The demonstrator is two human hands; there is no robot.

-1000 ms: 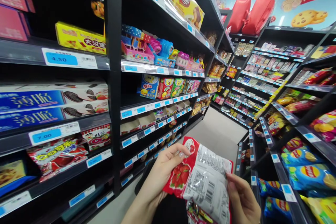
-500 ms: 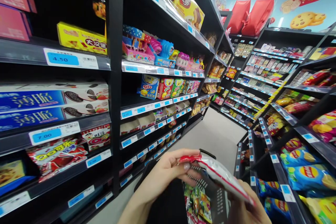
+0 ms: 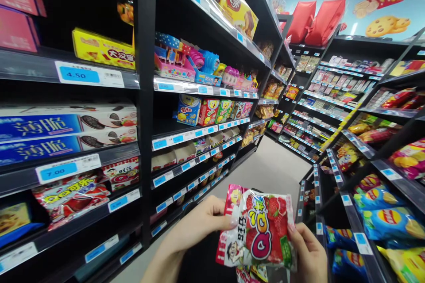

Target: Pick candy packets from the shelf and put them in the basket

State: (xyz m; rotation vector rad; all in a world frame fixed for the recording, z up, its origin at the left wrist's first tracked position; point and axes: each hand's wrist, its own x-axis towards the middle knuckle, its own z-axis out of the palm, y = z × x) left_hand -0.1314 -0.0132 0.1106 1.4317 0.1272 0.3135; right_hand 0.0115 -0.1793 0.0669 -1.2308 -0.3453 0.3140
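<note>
The left hand (image 3: 212, 216) pinches the left edge of a glossy, red-and-white, strawberry-printed plastic pouch (image 3: 265, 230); the right hand (image 3: 308, 247) pinches its right edge; the pouch lies directly between both grips, neither hand nearer; its long axis is hard to tell; colourful wrapped packets (image 3: 257, 273) show below its bottom edge.

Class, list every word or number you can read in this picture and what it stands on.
"旺仔": strawberry bag held by the left hand and right hand
"QQ": same bag
"旺仔": small red packet
"可乐": large red packet
"大汉堡": yellow box
"薄脆": both blue-and-white boxes
"4.50": upper price tag
"7.00": lower price tag
Other price tags and packs: too small or blurred.
</note>
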